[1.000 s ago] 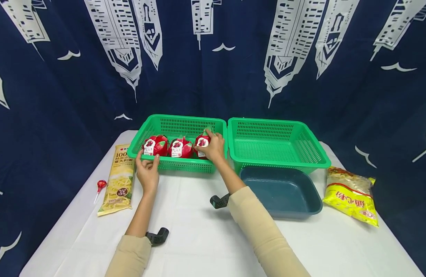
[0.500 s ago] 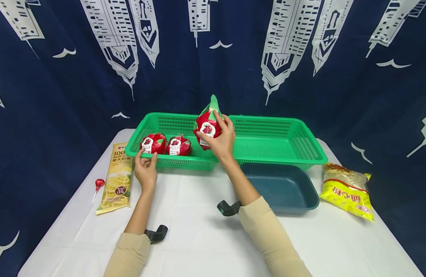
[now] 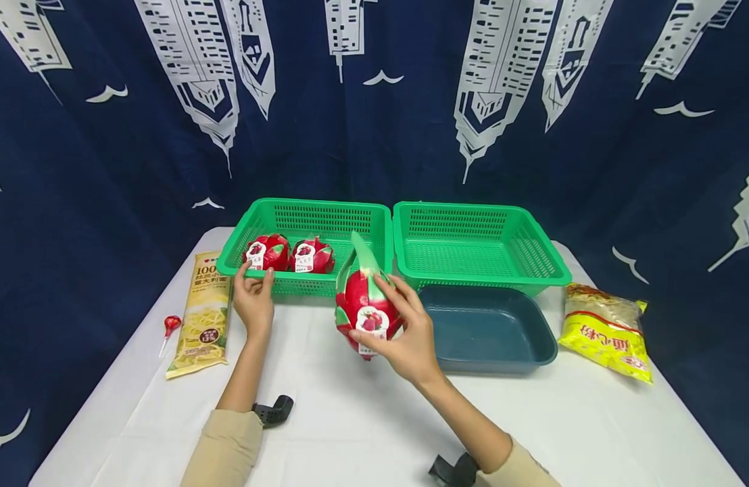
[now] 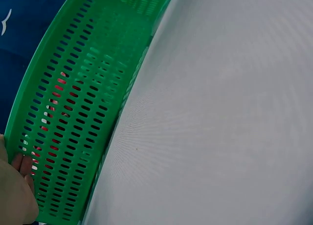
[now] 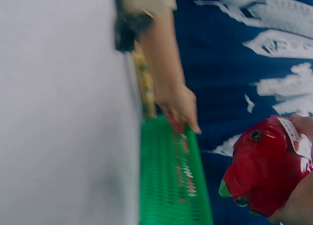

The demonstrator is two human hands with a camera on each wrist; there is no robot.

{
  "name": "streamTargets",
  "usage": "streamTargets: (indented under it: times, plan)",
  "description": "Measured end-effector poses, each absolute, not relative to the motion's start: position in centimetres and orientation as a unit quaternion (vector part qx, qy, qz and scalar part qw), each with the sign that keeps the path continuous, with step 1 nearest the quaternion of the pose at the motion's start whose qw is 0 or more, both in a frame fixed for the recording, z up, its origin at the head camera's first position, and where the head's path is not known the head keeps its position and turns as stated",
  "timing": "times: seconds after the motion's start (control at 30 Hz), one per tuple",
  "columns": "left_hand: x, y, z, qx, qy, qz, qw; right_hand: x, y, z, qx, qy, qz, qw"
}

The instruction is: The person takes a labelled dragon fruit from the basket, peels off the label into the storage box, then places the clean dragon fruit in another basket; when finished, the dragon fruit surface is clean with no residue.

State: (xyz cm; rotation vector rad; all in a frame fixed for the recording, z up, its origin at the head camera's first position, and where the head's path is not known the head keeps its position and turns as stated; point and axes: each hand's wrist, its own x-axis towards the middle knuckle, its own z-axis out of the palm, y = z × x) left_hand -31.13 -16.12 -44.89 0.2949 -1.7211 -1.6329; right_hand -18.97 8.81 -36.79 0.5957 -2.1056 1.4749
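Note:
My right hand (image 3: 414, 341) grips a wrapped dragon fruit (image 3: 365, 304) above the table, in front of the left green basket (image 3: 322, 287). The fruit is red with green tips and bears a white label. In the right wrist view the dragon fruit (image 5: 266, 166) shows its red lower end. At the front left corner of that basket, my left hand (image 3: 255, 304) holds the rim, with fingers against the outer wall in the left wrist view. Two more labelled dragon fruits, one at the left (image 3: 267, 252) and one beside it (image 3: 312, 256), lie inside the basket.
A second green basket (image 3: 480, 277) adjoins on the right, with a dark blue tray (image 3: 487, 331) before it. A yellow noodle packet (image 3: 201, 318) and a red lollipop (image 3: 171, 325) lie left. A yellow-and-clear bag (image 3: 608, 335) lies at the right edge. A patterned blue curtain (image 3: 374, 149) hangs behind.
My right hand has lifted the rightmost dragon fruit out of the left basket and brought it forward over the table. My left hand stays at the basket's rim.

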Motion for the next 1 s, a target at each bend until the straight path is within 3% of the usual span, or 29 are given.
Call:
streamTargets:
  times: [0.23, 0.53, 0.83, 1.0]
  plan:
    - [-31.2, -16.1, -44.7, 0.113, -0.667, -0.64, 0.364, -15.3, 8.6, -38.1, 0.169, -0.799, 0.562, 0.135]
    - [-31.1, -16.0, -45.1, 0.109, -0.667, -0.639, 0.366, -17.8, 9.3, -43.6, 0.13, -0.817, 0.559, 0.06]
    - [-31.1, -16.0, -45.3, 0.109, -0.679, -0.627, 0.366, -19.1, 10.3, -43.0, 0.256, -0.868, 0.426, -0.011]
    - [-31.2, -16.3, -45.1, 0.107, -0.679, -0.622, 0.375, -19.1, 11.2, -42.3, 0.277, -0.893, 0.356, -0.008]
